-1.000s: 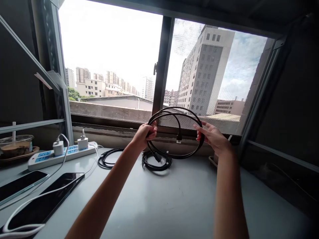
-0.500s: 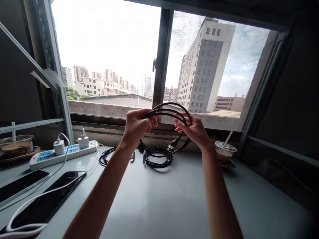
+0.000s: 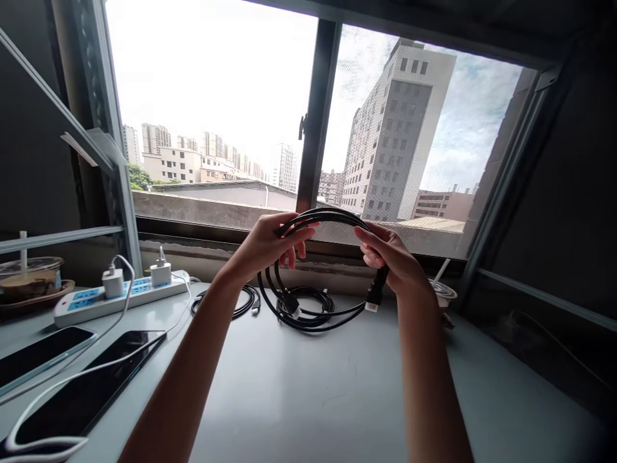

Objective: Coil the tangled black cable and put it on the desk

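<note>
Between my two hands hangs a coiled black cable point(image 3: 332, 217), its loops held up above the desk. My left hand point(image 3: 277, 243) pinches the upper left of the coil between thumb and fingers, with its other fingers hanging loose. At the upper right, my right hand point(image 3: 388, 251) is closed around the loops. One plug with a pale metal end point(image 3: 372, 305) dangles below my right hand; another black plug point(image 3: 291, 303) hangs inside the coil's lower left. Behind it on the desk lie a second coiled black cable point(image 3: 308, 319) and a third one point(image 3: 245, 310) farther left.
A white power strip point(image 3: 120, 299) with two chargers stands at the left. Two phones, one of them a black phone point(image 3: 91, 392), lie in front of it with white cords. Lidded drink cups stand at far left and behind my right wrist. A window point(image 3: 216, 96) rises behind the desk point(image 3: 308, 399).
My right hand has moved right and slightly down, spreading the coil wider. The loops at the top lie closer together, and the plug ends now hang lower and farther apart.
</note>
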### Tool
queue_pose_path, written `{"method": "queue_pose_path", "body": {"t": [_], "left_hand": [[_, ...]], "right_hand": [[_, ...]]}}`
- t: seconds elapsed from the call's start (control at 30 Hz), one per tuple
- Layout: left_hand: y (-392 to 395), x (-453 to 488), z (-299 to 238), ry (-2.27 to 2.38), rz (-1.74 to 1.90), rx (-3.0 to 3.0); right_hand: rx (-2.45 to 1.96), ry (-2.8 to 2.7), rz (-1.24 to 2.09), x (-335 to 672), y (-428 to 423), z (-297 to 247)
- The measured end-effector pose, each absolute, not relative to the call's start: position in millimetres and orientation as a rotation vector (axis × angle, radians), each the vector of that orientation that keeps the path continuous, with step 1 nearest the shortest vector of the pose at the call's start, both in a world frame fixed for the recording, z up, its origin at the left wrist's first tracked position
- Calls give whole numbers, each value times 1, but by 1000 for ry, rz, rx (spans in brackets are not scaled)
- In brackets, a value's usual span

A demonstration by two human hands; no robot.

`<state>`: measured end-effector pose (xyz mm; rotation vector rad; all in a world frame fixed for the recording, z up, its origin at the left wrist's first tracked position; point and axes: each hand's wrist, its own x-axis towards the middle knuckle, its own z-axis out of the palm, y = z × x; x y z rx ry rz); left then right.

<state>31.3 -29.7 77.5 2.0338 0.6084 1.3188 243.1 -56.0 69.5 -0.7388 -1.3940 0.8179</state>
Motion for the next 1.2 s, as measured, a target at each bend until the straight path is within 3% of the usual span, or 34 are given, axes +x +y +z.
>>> {"method": "queue_pose_path", "body": {"t": [0.1,0.3,0.5,0.67,0.9,1.1,1.2], "left_hand": [[-28,26,77,551,1317,2050],[-25,28,75,579,1346,2164],[-25,30,75,870,1416,2480],[-20,26,78,862,1782,2491],[0,-1,81,921,2006,1809],[24,-12,77,975,2228,1325],[26,-15,76,1171,2009,1524]], "right_hand": [[-629,-1526,1034,242,-61,70],[-716,-1613,1128,233,-64,70],[-792,-1481,1068,229,-55,70],[-774,-1228,925,235,-44,69],[-646,-562,836,288,-20,63],[-581,-750,875,338,-31,53],[-700,-814,843,342,-40,51]]}}
